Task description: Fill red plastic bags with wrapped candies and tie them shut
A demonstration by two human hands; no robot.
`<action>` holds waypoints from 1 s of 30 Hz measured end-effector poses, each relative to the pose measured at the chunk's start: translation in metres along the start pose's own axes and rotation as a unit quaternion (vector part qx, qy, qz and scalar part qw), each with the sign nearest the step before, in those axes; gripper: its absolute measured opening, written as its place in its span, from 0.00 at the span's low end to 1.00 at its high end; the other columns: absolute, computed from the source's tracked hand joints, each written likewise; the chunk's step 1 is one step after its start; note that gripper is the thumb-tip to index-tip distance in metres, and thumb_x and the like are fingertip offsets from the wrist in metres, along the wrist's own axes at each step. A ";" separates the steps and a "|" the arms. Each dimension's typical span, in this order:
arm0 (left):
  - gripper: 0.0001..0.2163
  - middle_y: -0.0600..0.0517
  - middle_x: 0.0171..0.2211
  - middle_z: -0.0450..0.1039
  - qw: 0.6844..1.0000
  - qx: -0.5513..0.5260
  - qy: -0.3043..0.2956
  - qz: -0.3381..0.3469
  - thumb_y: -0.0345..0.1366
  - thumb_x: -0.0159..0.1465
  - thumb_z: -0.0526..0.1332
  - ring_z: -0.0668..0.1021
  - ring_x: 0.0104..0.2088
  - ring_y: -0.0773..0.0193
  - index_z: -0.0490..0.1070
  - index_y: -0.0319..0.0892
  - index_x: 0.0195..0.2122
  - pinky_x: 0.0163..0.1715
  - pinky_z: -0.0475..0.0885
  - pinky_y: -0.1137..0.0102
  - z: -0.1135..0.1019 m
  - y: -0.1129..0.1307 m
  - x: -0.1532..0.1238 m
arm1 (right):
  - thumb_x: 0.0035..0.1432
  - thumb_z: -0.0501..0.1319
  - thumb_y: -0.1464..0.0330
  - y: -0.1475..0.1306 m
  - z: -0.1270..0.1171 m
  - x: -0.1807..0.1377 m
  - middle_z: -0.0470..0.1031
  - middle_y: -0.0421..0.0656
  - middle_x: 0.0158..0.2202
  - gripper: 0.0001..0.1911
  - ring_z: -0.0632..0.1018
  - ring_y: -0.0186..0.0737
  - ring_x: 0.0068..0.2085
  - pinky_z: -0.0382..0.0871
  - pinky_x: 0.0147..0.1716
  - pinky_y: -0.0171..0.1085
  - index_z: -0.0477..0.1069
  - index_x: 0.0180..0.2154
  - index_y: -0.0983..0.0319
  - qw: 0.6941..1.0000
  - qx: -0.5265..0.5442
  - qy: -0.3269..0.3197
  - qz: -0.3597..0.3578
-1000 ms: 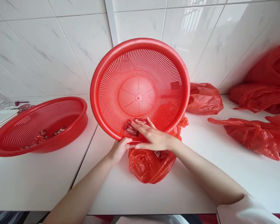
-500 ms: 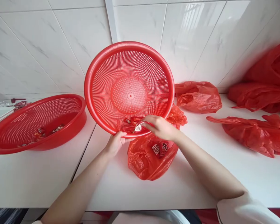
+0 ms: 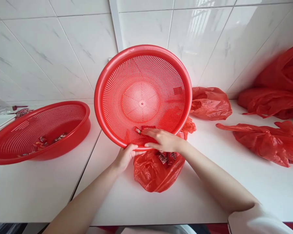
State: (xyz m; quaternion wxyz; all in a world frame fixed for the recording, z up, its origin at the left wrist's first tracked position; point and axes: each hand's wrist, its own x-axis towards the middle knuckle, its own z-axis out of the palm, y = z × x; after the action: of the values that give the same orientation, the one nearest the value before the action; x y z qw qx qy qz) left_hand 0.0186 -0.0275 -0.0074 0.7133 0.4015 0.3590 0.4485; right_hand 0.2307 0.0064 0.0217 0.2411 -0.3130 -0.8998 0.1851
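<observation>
Right hand (image 3: 162, 139) shifted leftward in basket (image 3: 143, 70), fingers (image 3: 148, 131) apart, left hand (image 3: 124, 157) gripping rim (image 3: 113, 136), second basket (image 3: 85, 123), bags (image 3: 211, 104) alongside

1. Bright, pale, fairly even light fills the room around me, whitening the bench (image 3: 112, 203).
2. Up to the right, the glossy wall tiles (image 3: 146, 27) throw back a barred, window-like glare.
3. The base of the tilted basket (image 3: 142, 94) glows paler than its lower-right wall.
4. Small highlights catch on the crinkled bag (image 3: 150, 178).
5. Dark shade gathers below the bench's front edge.
6. Wide-angle distortion stretches the left-hand basket (image 3: 85, 122) toward the border.
7. Focus looks mostly sharp; the small packet (image 3: 137, 130) stays indistinct.
</observation>
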 end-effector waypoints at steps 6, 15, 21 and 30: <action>0.14 0.44 0.47 0.77 0.999 -0.020 0.003 0.039 0.29 0.59 0.56 0.74 0.54 0.48 0.75 0.36 0.45 0.56 0.68 0.50 -0.008 0.010 0.006 | 0.60 0.61 0.62 0.003 -0.003 0.000 0.71 0.45 0.57 0.26 0.71 0.45 0.59 0.49 0.65 0.55 0.65 0.59 0.56 0.999 0.014 -0.008 -0.045; 0.13 0.42 0.49 0.76 0.999 -0.020 0.000 0.044 0.31 0.60 0.56 0.72 0.56 0.47 0.75 0.36 0.43 0.57 0.66 0.47 -0.021 0.014 0.012 | 0.64 0.53 0.72 -0.002 -0.027 -0.006 0.78 0.43 0.49 0.17 0.78 0.39 0.47 0.72 0.49 0.40 0.73 0.51 0.58 0.995 0.076 0.034 0.045; 0.11 0.44 0.50 0.75 0.997 0.001 0.026 0.070 0.30 0.59 0.57 0.72 0.56 0.48 0.75 0.37 0.41 0.57 0.65 0.46 -0.020 0.019 0.010 | 0.62 0.57 0.67 -0.005 -0.054 -0.016 0.79 0.41 0.34 0.08 0.78 0.35 0.33 0.72 0.35 0.36 0.74 0.40 0.61 0.990 0.107 -0.030 0.088; 0.15 0.45 0.48 0.76 0.999 0.010 -0.004 0.042 0.30 0.59 0.58 0.73 0.56 0.47 0.74 0.39 0.47 0.56 0.67 0.47 -0.005 0.009 0.002 | 0.66 0.52 0.61 0.002 -0.025 -0.005 0.77 0.48 0.47 0.16 0.78 0.43 0.47 0.70 0.49 0.43 0.72 0.48 0.61 0.995 -0.017 0.067 0.077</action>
State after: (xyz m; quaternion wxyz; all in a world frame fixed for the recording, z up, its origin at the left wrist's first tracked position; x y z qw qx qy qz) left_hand 0.0118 -0.0222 -0.0012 0.6913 0.4254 0.3435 0.4723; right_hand 0.2486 0.0091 0.0398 0.2804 -0.3974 -0.8577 0.1668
